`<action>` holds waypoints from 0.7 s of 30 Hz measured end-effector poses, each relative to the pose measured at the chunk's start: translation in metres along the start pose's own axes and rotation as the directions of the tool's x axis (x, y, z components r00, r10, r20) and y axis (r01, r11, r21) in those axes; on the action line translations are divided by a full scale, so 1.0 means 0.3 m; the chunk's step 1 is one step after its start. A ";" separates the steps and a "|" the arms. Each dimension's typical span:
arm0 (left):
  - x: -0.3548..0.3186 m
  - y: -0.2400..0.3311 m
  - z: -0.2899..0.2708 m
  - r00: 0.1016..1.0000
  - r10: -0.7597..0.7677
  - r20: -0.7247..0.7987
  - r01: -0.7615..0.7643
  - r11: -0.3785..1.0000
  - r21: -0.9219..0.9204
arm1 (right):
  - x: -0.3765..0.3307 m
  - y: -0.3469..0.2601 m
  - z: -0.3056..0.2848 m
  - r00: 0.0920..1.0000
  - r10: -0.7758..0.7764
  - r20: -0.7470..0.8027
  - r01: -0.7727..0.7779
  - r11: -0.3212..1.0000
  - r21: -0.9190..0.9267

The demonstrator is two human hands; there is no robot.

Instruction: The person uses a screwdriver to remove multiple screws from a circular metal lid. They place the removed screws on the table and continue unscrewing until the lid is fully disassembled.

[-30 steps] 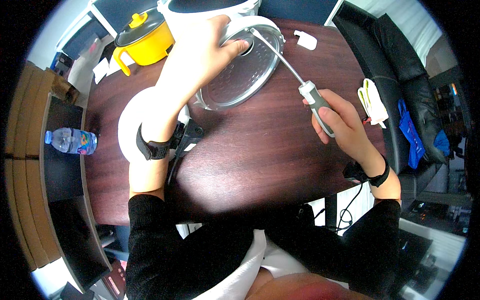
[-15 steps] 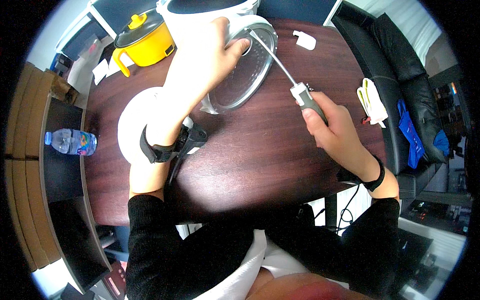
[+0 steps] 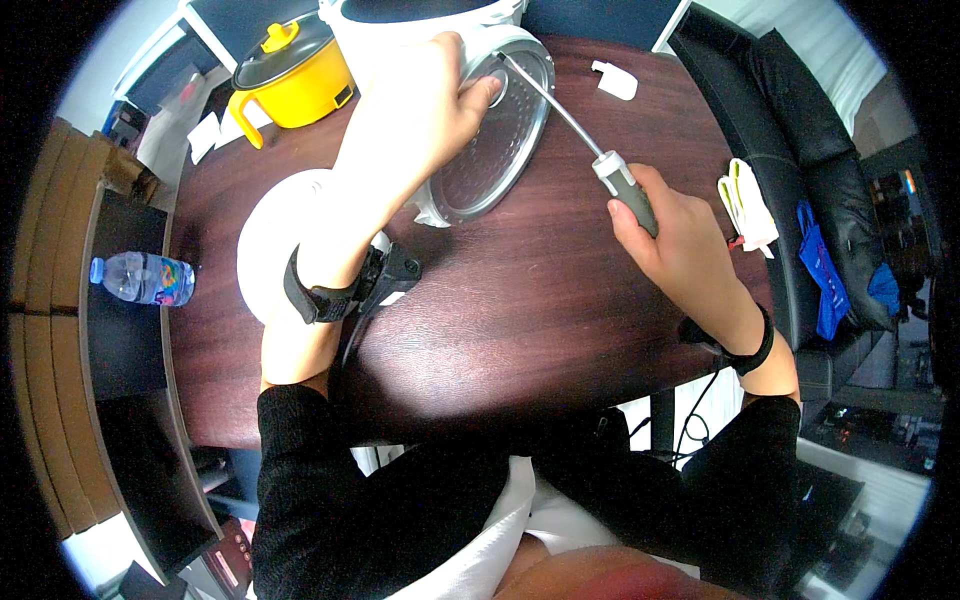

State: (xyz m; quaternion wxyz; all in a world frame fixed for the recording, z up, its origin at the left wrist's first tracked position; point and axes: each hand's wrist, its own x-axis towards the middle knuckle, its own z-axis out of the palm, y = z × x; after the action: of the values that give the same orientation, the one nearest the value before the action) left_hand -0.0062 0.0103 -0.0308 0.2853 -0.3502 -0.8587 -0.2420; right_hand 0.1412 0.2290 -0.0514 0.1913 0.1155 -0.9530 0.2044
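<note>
My left hand (image 3: 415,120) grips the rim of a round metal lid (image 3: 495,150) with a white edge, holding it tilted up on its side against the white cooker body (image 3: 400,20) at the table's far edge. My right hand (image 3: 675,240) is closed around the grey handle of a long screwdriver (image 3: 600,165). Its thin shaft reaches up and left, with the tip at the lid's upper rim near my left fingers.
A yellow pot (image 3: 295,70) with a dark lid stands at the far left. A white round plate-like part (image 3: 275,240) lies under my left forearm. A water bottle (image 3: 140,280) lies on a shelf at left. A small white piece (image 3: 613,80) and folded cloth (image 3: 748,205) lie right.
The lid has been tipped from lying nearly flat to standing on edge. The screwdriver and my right hand have shifted up and left toward its rim.
</note>
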 end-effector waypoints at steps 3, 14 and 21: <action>0.005 -0.006 0.001 1.000 0.003 0.019 -0.003 1.000 0.007 | 0.021 0.011 -0.034 0.997 -0.070 -0.038 0.063 0.985 -0.162; 0.017 -0.011 -0.017 0.998 0.034 0.056 -0.033 0.999 -0.012 | 0.118 0.076 -0.190 0.951 -0.309 0.008 0.244 0.732 -0.637; 0.020 -0.023 -0.021 0.993 0.054 0.102 -0.049 0.998 -0.051 | 0.161 0.081 -0.267 0.917 -0.394 0.056 0.320 0.647 -0.692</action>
State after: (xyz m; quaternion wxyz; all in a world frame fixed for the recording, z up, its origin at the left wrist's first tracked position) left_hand -0.0129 0.0048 -0.0237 0.2382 -0.3911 -0.8569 -0.2367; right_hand 0.1158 0.2784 0.0278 0.3038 0.2114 -0.9072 -0.2002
